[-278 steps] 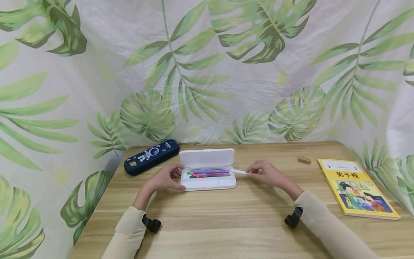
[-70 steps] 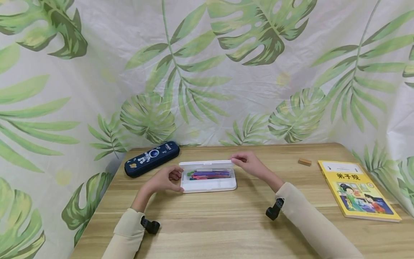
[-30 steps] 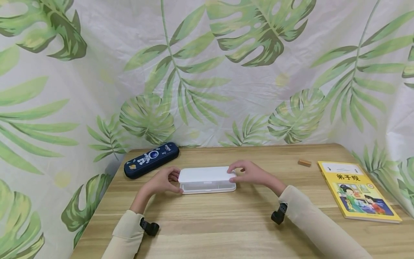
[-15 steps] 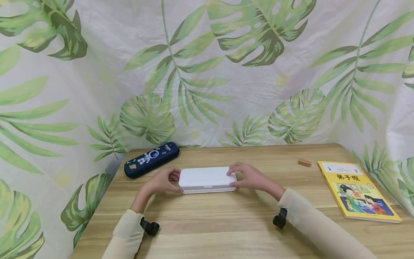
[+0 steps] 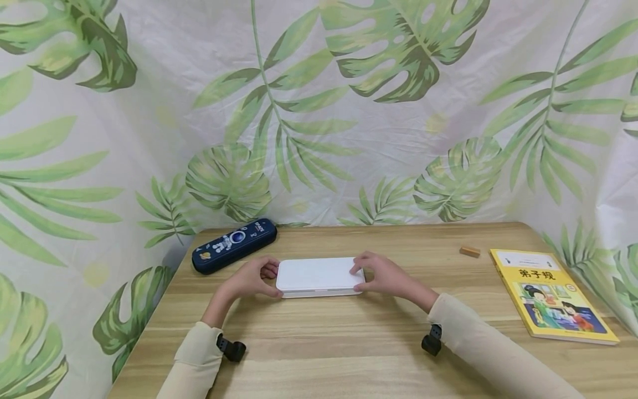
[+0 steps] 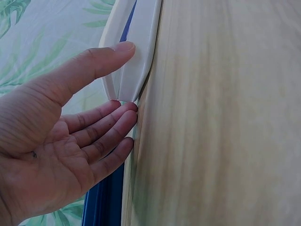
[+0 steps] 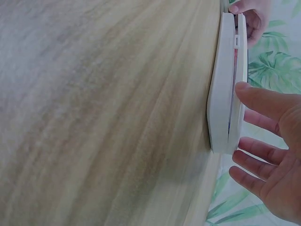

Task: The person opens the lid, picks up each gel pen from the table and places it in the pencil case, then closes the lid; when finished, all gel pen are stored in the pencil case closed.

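Observation:
A white plastic pencil case (image 5: 319, 274) lies on the wooden table with its hinged lid lowered. In the right wrist view a thin gap runs between the lid and the base (image 7: 221, 94); a sliver of blue or purple shows through it in the left wrist view. My left hand (image 5: 251, 277) holds the case's left end, its thumb at the front corner and its fingertips against the end wall. At the right end my right hand (image 5: 384, 275) grips the lid, thumb on the front edge and a finger on top. The pens inside are otherwise hidden.
A dark blue pencil case with an astronaut print (image 5: 234, 245) lies at the back left. To the right are a small orange-brown block (image 5: 470, 251) and a yellow book (image 5: 553, 296). A leaf-patterned curtain (image 5: 319, 111) hangs behind the table (image 5: 319, 349).
The white pen went from the right hand earlier and pens lay visible in the case. Since then the right hand has swung the lid down over them. The left hand stays at the left end.

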A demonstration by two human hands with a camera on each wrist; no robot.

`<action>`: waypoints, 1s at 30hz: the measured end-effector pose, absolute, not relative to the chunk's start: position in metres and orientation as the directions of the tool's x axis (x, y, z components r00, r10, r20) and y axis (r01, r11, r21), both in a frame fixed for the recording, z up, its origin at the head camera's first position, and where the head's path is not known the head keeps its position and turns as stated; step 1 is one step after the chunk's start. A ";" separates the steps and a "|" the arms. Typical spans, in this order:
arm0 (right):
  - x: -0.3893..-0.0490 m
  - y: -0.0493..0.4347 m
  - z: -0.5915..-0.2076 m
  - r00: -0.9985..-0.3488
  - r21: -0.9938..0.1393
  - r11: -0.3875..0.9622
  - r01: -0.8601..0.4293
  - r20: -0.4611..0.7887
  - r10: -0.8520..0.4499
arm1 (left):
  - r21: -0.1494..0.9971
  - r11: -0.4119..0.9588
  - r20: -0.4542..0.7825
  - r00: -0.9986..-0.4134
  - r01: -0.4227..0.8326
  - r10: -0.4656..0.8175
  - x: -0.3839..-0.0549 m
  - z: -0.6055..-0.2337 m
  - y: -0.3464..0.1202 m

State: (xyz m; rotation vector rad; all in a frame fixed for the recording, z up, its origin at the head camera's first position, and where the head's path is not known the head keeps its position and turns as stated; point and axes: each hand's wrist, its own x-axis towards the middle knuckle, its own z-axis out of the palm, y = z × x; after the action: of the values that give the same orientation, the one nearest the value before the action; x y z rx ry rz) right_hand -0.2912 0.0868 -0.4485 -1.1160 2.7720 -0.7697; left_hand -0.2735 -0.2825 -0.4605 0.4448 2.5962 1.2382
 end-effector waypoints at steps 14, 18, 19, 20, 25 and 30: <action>-0.288 0.084 -0.450 -0.730 -0.427 0.618 -0.660 0.168 -0.663 | 0.780 0.600 -0.075 -0.925 0.177 0.372 -0.272 -0.459 -0.282; -0.288 0.084 -0.450 -0.728 -0.414 0.623 -0.664 0.168 -0.665 | 0.778 0.604 -0.079 -0.927 0.173 0.368 -0.273 -0.459 -0.283; -0.288 0.083 -0.450 -0.726 -0.408 0.623 -0.668 0.169 -0.667 | 0.776 0.606 -0.078 -0.926 0.176 0.369 -0.274 -0.459 -0.284; -0.288 0.083 -0.450 -0.723 -0.400 0.623 -0.672 0.170 -0.670 | 0.776 0.606 -0.078 -0.926 0.177 0.370 -0.274 -0.460 -0.284; -0.287 0.081 -0.449 -0.722 -0.360 0.641 -0.678 0.163 -0.672 | 0.765 0.618 -0.083 -0.925 0.179 0.371 -0.276 -0.461 -0.285; -0.287 0.081 -0.448 -0.726 -0.350 0.650 -0.675 0.153 -0.671 | 0.765 0.621 -0.094 -0.924 0.172 0.371 -0.276 -0.461 -0.285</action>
State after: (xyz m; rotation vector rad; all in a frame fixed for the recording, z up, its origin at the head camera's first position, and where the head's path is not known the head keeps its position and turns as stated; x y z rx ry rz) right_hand -0.2865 0.0807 -0.4479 -1.1673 2.8621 -0.6129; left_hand -0.2756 -0.2847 -0.4612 0.4437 2.6034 1.1901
